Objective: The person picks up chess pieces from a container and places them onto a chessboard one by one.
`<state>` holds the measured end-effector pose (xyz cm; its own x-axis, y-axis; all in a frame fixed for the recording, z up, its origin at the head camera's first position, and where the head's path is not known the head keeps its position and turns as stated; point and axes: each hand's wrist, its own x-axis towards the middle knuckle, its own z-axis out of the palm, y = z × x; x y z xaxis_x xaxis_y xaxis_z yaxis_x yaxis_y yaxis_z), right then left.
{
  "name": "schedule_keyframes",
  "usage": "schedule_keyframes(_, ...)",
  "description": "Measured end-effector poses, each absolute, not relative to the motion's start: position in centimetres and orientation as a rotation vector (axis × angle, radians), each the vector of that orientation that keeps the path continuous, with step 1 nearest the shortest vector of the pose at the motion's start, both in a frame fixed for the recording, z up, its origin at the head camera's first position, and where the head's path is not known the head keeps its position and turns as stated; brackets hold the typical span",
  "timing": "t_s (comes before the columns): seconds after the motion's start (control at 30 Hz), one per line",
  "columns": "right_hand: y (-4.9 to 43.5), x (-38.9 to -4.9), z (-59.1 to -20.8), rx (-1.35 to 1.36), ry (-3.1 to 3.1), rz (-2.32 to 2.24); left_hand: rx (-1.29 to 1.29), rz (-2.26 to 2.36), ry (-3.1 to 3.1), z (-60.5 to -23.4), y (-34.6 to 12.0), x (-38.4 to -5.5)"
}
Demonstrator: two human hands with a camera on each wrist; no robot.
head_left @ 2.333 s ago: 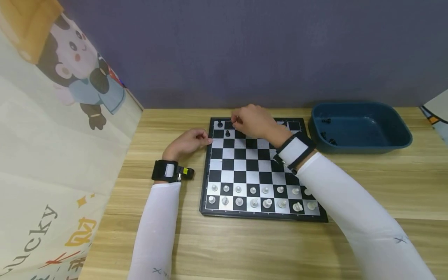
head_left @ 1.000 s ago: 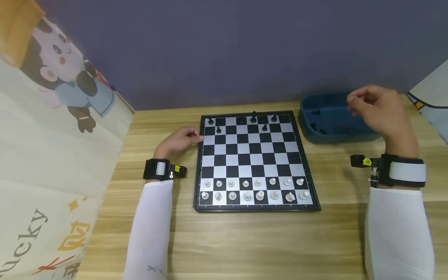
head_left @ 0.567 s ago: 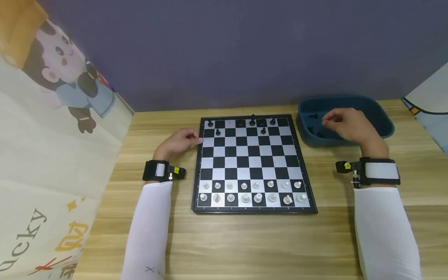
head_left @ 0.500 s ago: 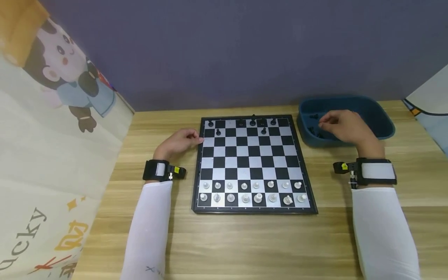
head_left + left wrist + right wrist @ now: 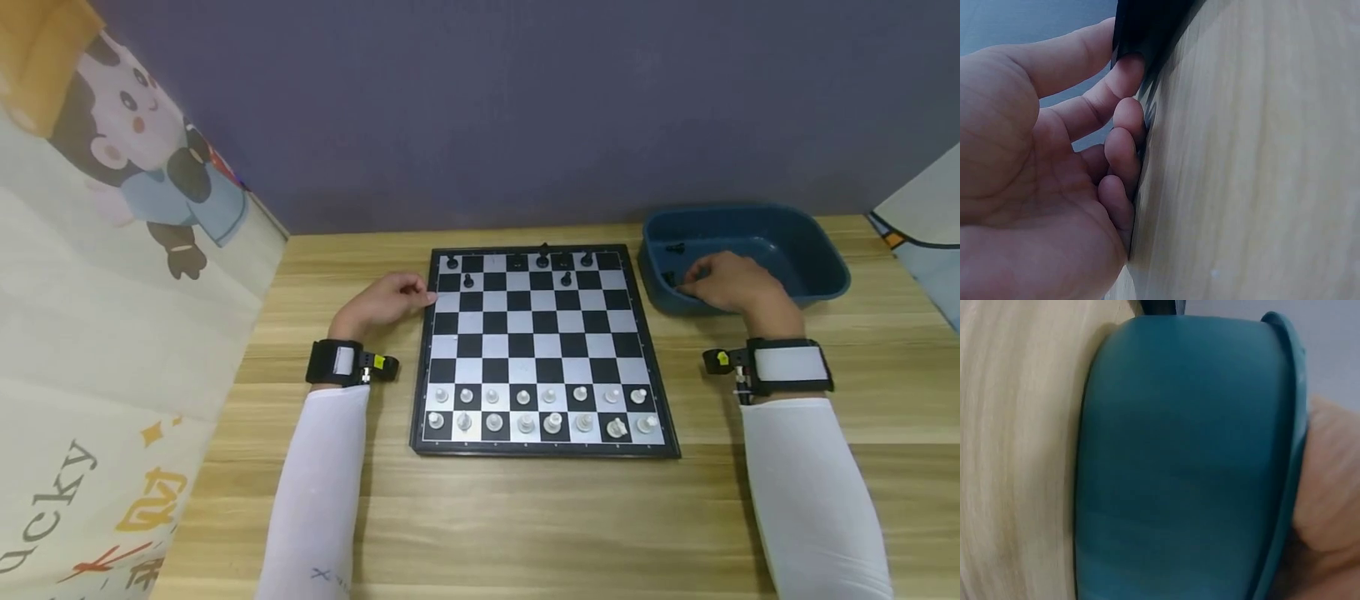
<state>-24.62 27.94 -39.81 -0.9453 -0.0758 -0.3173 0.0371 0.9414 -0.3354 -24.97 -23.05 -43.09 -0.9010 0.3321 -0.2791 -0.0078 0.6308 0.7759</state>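
My left hand (image 5: pixel 386 302) pinches the left edge of the chessboard (image 5: pixel 534 322). In the left wrist view its thumb (image 5: pixel 1075 56) lies over the black edge, the index fingertip is against the side, and the other fingers curl down by the table. My right hand (image 5: pixel 731 283) reaches over the near rim into the blue plastic bin (image 5: pixel 813 292), fingertips low by its left end. Black chess pieces lie there, one (image 5: pixel 676 247) behind the fingers, another (image 5: pixel 668 277) beside them. What the fingertips touch is hidden; in the right wrist view the bin's wall (image 5: pixel 1179 456) covers them.
White chess pieces (image 5: pixel 552 423) fill the board's two near rows. Several black pieces (image 5: pixel 543 258) stand in the far rows. The wooden table (image 5: pixel 525 525) meets a grey-blue wall (image 5: pixel 480 117) behind, and a printed cloth (image 5: pixel 75 275) hangs at the left.
My right hand has left the board's far rows, swung right over the bin, then come back left and down into it. My left hand keeps its place at the board's edge.
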Motion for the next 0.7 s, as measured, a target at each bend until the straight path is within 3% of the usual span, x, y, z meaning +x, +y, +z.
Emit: schedule_keyframes(0.7,28.61,-24.54,-39.3,-0.04,2.79,-0.632,0.263,1.2,2.432,-43.08,-23.09,-24.92)
